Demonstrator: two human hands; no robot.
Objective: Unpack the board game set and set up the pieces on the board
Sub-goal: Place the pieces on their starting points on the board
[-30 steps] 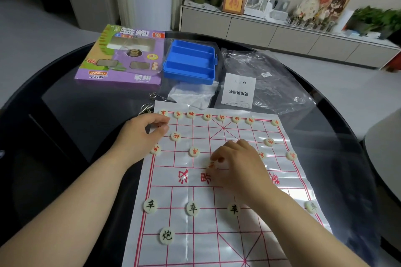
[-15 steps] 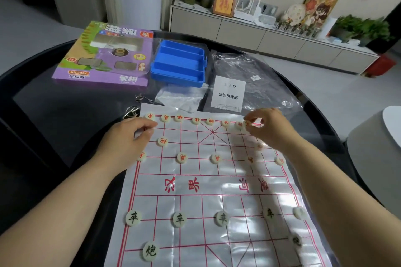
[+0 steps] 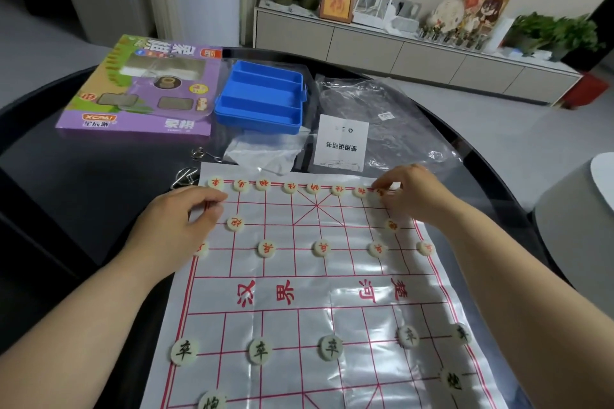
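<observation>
The white plastic board (image 3: 349, 229) with a red grid lies on the dark round table (image 3: 83, 196). Red-lettered pieces (image 3: 291, 187) line its far row, with more in the rows behind it. Black-lettered pieces (image 3: 259, 351) stand in the near rows. My left hand (image 3: 176, 229) rests on the board's left edge, fingers lying flat just below the far-left piece. My right hand (image 3: 415, 192) is at the far right corner, its fingertips pinching a red-lettered piece (image 3: 379, 192) on the far row; the fingers largely hide that piece.
Beyond the board lie the purple game box (image 3: 143, 93), a blue plastic tray (image 3: 259, 124), a white bag (image 3: 265, 153), an instruction leaflet (image 3: 342, 143), a clear plastic bag (image 3: 392, 116) and metal rings (image 3: 186, 176). A grey stool (image 3: 574, 226) stands at the right.
My right hand left the board's middle and moved to the far right corner of the far row. The left hand stayed on the left edge.
</observation>
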